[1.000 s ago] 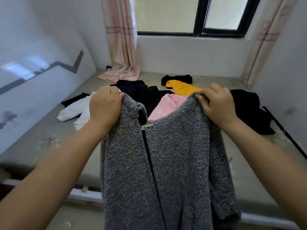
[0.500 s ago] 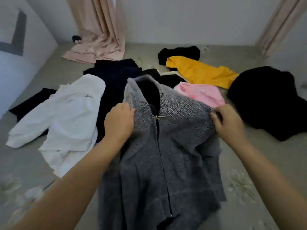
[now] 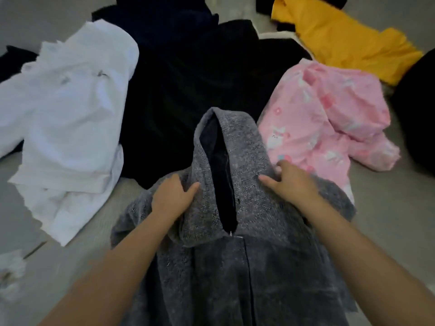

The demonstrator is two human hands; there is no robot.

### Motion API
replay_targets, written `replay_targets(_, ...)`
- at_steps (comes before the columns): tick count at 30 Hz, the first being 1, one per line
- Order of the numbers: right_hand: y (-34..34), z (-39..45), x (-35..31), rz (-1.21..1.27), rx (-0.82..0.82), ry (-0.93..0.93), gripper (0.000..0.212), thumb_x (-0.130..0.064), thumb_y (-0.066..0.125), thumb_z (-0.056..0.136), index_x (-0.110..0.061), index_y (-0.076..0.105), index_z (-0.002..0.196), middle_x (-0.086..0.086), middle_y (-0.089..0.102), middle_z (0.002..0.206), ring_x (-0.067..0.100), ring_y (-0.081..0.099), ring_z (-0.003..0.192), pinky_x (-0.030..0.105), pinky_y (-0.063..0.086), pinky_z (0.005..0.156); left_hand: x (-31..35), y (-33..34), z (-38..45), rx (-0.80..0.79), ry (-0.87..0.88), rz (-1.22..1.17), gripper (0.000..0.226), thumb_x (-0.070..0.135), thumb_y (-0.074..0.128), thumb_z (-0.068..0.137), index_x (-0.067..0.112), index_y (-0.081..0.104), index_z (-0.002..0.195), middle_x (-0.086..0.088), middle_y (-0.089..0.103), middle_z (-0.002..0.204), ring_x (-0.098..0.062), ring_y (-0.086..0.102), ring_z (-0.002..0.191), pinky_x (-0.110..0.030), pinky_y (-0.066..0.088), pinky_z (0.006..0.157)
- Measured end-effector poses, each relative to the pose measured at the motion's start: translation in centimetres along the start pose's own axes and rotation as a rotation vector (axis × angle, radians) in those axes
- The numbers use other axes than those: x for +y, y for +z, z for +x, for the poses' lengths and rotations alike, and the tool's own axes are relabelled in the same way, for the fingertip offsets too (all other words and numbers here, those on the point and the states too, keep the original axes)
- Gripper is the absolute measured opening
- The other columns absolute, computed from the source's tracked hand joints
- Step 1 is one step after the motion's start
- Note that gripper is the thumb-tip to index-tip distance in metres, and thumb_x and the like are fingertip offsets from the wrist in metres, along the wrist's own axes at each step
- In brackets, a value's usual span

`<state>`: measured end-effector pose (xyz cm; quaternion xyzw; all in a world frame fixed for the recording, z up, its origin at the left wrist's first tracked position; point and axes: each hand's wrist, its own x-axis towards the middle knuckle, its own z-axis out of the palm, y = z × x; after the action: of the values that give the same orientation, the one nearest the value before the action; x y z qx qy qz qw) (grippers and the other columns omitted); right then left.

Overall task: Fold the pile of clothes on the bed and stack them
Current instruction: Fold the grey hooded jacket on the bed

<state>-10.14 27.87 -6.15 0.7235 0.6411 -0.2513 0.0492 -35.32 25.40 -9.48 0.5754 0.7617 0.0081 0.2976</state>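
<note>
Lying zip-up on the bed [image 3: 388, 220], the grey knit hoodie [image 3: 235, 267] looks soft, thick, floppy. Left hand [image 3: 173, 198] and right hand [image 3: 289, 182] rest open-fingered beside its hood at 12 o'clock; take hold at the shoulders.

The bed [image 3: 388, 231] has a pale grey cover with faint floral patches, and bare strips of it show at 3 and 9 o'clock. A grey knitted zip hoodie [image 3: 235, 267] lies spread at 6 o'clock, its hood reaching toward the centre. A white garment [image 3: 70, 118] lies crumpled at 9 to 10 o'clock, dark clothes [image 3: 188, 78] at 12, a yellow garment [image 3: 341, 43] at 1, and a pink printed garment [image 3: 324, 123] at 2 to 3 o'clock.
</note>
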Motion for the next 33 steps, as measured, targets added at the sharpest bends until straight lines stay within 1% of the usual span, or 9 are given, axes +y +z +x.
replay_targets(2,1.3,2.5,-2.0,0.082,-0.059,0.053,0.044,-0.044,0.058,0.086,-0.007,0.047,0.108,0.01,0.059,0.098,0.028,0.057,0.094,0.033,0.043,0.073,0.9,0.8,1.9,-0.088,-0.082,-0.126,0.045,0.039,0.051,0.092,0.009,0.045,0.125,-0.006,0.059,0.096,-0.021,0.056,0.084,-0.029,0.038,0.067)
replay_targets(4,2.1,3.1,-2.7,0.044,-0.063,0.052,0.038,-0.033,0.055,0.09,-0.006,0.049,0.117,0.015,0.061,0.11,0.03,0.058,0.103,0.034,0.046,0.08,1.6,1.8,2.3,-0.087,-0.056,-0.183,0.043,0.027,0.052,0.093,0.006,0.046,0.129,-0.011,0.06,0.114,-0.027,0.056,0.104,-0.025,0.037,0.074)
replay_targets(6,0.9,3.7,-3.0,-0.011,0.049,-0.046,0.028,-0.024,0.052,0.092,-0.008,0.057,0.115,0.016,0.065,0.106,0.03,0.059,0.097,0.032,0.045,0.075,1.8,0.9,2.7,0.015,-0.01,-0.265,0.035,0.02,0.05,0.094,0.003,0.052,0.124,-0.011,0.061,0.106,-0.028,0.056,0.103,-0.021,0.032,0.067)
replay_targets(13,-12.6,10.1,-10.8,0.098,0.524,-0.411,0.027,-0.012,0.052,0.088,-0.01,0.066,0.111,0.018,0.066,0.104,0.034,0.057,0.1,0.041,0.043,0.083,6.8,-14.5,9.0,0.576,0.304,-0.272,0.033,0.01,0.044,0.095,-0.005,0.051,0.123,-0.023,0.055,0.115,-0.036,0.049,0.109,-0.029,0.032,0.082)
replay_targets(16,-18.0,14.2,-15.1,0.084,0.718,-0.46,0.028,-0.016,0.05,0.089,-0.013,0.064,0.113,0.014,0.067,0.108,0.032,0.057,0.102,0.038,0.037,0.085,9.6,-21.0,12.9,0.699,0.349,-0.244,0.027,0.005,0.042,0.092,-0.004,0.054,0.114,-0.024,0.055,0.109,-0.036,0.048,0.105,-0.032,0.03,0.078)
replay_targets(18,-19.1,16.2,-16.4,0.095,0.778,-0.403,0.032,-0.02,0.046,0.093,-0.015,0.056,0.123,0.012,0.063,0.116,0.031,0.055,0.106,0.038,0.033,0.086,10.3,-22.8,14.7,0.722,0.293,-0.259,0.033,0.004,0.04,0.093,0.001,0.047,0.125,-0.02,0.05,0.12,-0.033,0.045,0.113,-0.032,0.032,0.084)
replay_targets(22,-13.8,17.5,-14.9,-0.15,0.376,-0.129,0.05,-0.031,0.039,0.095,-0.017,0.026,0.142,0.01,0.033,0.146,0.031,0.034,0.13,0.049,0.025,0.103,7.6,-18.7,15.8,0.479,0.103,-0.156,0.047,0.016,0.039,0.097,0.001,0.026,0.14,-0.019,0.034,0.139,-0.032,0.035,0.126,-0.037,0.033,0.099)
replay_targets(25,-7.4,15.7,-12.8,-0.292,0.082,-0.134,0.052,-0.034,0.038,0.096,-0.018,0.022,0.143,0.008,0.02,0.151,0.029,0.017,0.139,0.054,0.016,0.109,3.8,-12.5,14.5,0.259,0.006,-0.054,0.051,0.024,0.036,0.099,0.002,0.022,0.142,-0.017,0.025,0.147,-0.031,0.026,0.135,-0.041,0.031,0.106)
replay_targets(33,5.6,7.1,-11.4,-0.284,0.067,-0.524,0.052,-0.036,0.041,0.096,-0.013,0.033,0.142,0.015,0.02,0.152,0.033,0.012,0.142,0.058,0.005,0.111,-9.1,-0.7,4.7,0.111,-0.137,-0.135,0.06,0.038,0.043,0.094,-0.003,0.033,0.137,-0.023,0.039,0.138,-0.032,0.036,0.127,-0.038,0.029,0.106)
